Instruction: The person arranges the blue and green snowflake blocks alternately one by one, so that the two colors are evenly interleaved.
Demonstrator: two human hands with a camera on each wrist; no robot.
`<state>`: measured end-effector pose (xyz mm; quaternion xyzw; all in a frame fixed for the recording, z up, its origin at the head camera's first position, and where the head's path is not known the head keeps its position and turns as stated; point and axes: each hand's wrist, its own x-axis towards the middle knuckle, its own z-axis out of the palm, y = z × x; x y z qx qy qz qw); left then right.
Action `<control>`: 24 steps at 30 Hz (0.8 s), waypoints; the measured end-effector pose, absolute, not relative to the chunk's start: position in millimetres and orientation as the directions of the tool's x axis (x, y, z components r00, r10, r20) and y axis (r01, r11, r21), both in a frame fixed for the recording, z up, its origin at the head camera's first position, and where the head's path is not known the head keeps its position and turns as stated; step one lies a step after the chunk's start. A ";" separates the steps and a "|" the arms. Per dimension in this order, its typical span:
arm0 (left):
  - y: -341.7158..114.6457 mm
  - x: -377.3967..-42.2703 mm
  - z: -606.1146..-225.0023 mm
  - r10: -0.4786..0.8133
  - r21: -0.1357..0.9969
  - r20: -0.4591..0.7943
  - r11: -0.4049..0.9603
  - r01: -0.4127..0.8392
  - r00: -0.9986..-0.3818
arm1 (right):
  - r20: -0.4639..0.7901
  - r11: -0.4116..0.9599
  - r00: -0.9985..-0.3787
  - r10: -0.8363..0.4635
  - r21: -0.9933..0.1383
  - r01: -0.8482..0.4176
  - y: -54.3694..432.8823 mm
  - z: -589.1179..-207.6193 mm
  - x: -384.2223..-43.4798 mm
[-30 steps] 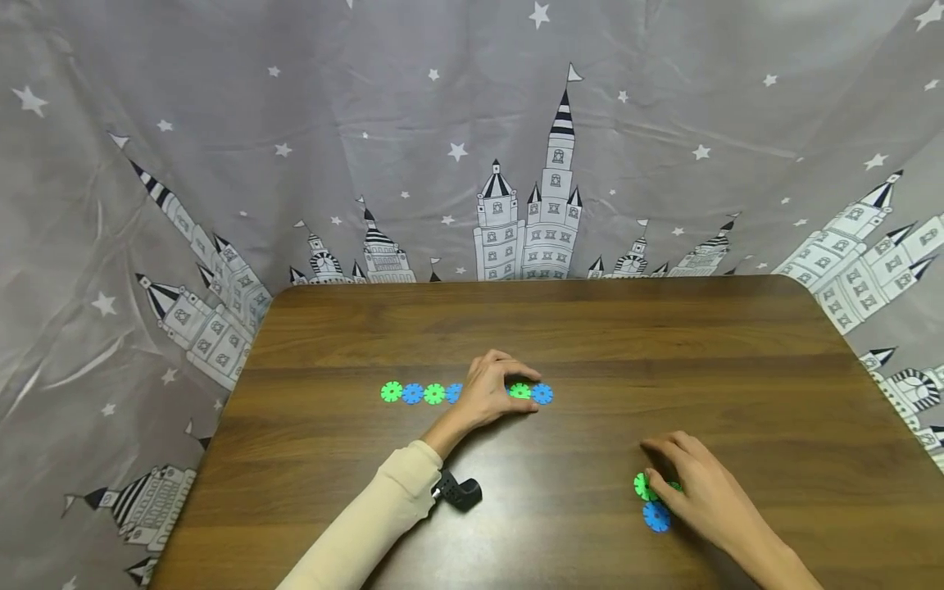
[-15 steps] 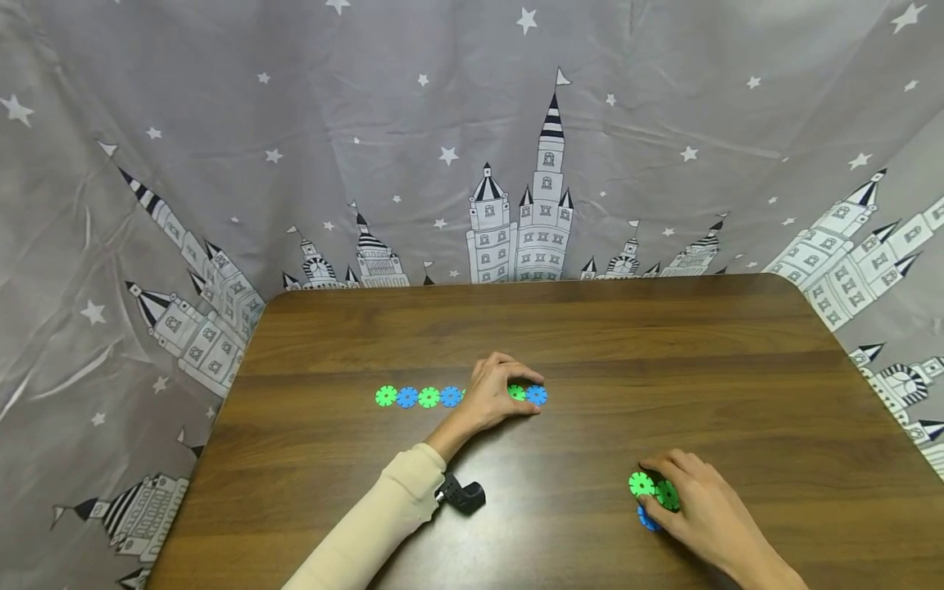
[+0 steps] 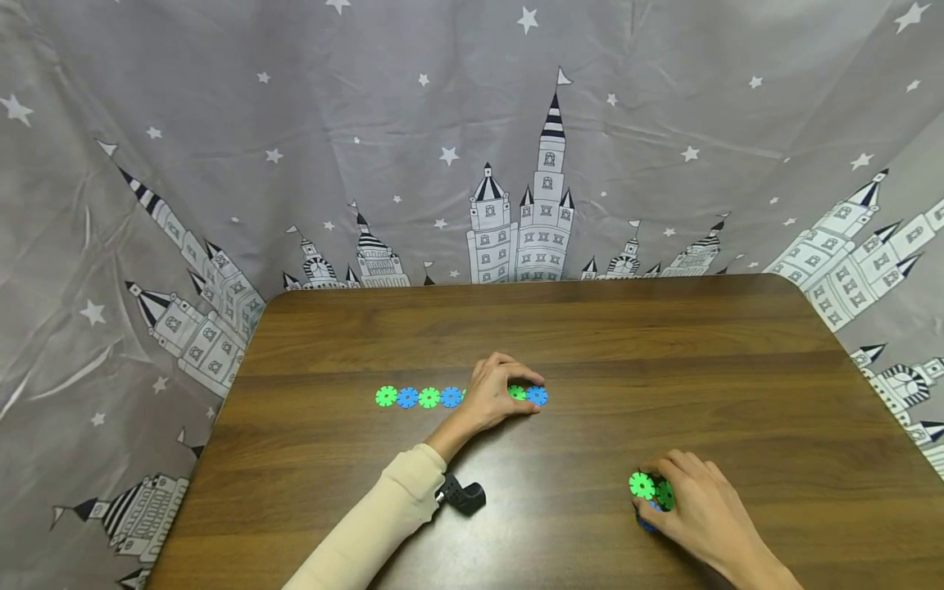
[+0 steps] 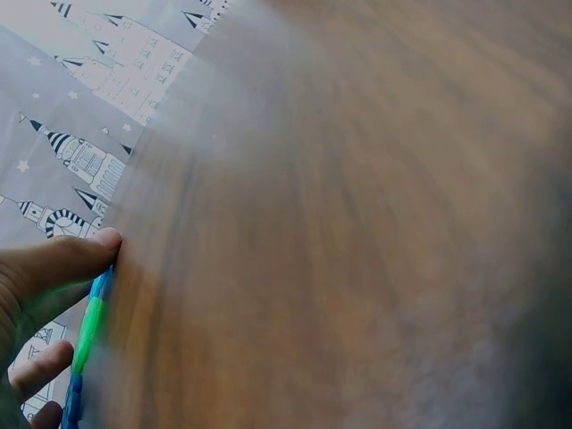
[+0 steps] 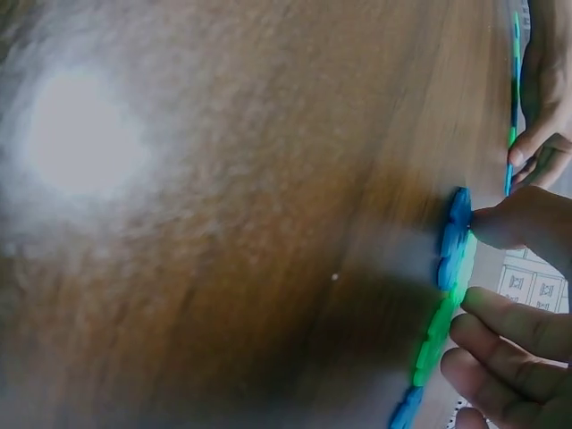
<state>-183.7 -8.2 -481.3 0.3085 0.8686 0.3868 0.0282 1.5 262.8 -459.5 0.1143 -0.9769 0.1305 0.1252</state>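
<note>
My left hand (image 3: pixel 488 393) rests over a straight row of notched plastic discs, alternately green and blue, covering its middle. Its thumb and index finger hold the edges of the blue disc (image 3: pixel 537 396) at the row's right end; the thumb touches that blue disc (image 4: pixel 104 281) in the left wrist view. At the right, my right hand (image 3: pixel 704 504) pinches a bright green disc (image 3: pixel 642 486) between thumb and index finger. A darker green disc (image 3: pixel 664 495) sits beneath its palm side. The thumb partly hides a blue disc (image 3: pixel 649 516). More blue discs (image 5: pixel 407 411) show low in the right wrist view.
Both hands work on a brown wood-grain table (image 3: pixel 590 344). The row's left part shows a green disc (image 3: pixel 386 396) at its end. A black device (image 3: pixel 465 496) is strapped at the left wrist. Behind hangs a grey curtain (image 3: pixel 332 106) printed with castles and stars.
My right hand has come lower over its discs and its thumb and index finger have closed around the green disc. The blue disc there is now more covered. My left hand has stayed in place.
</note>
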 end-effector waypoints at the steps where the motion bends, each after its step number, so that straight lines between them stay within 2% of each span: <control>1: -8.3 -183.7 -481.4 0.556 0.688 0.192 0.512 0.515 -0.809 | 0.276 0.941 -0.943 -0.189 -0.225 -0.254 262.5 -459.3 1.4; 10: -8.0 -184.1 -481.8 0.553 0.687 0.183 0.520 0.508 -0.813 | 0.239 0.941 -0.958 -0.159 -0.257 -0.220 261.3 -458.5 0.1; 19: -7.4 -184.7 -481.6 0.556 0.698 0.171 0.514 0.498 -0.814 | 0.306 0.916 -0.934 -0.182 -0.294 -0.275 258.9 -461.1 -2.5; 24: -7.5 -184.8 -482.0 0.553 0.703 0.168 0.513 0.493 -0.816 | 0.301 0.909 -0.934 -0.194 -0.302 -0.286 256.5 -461.1 -2.4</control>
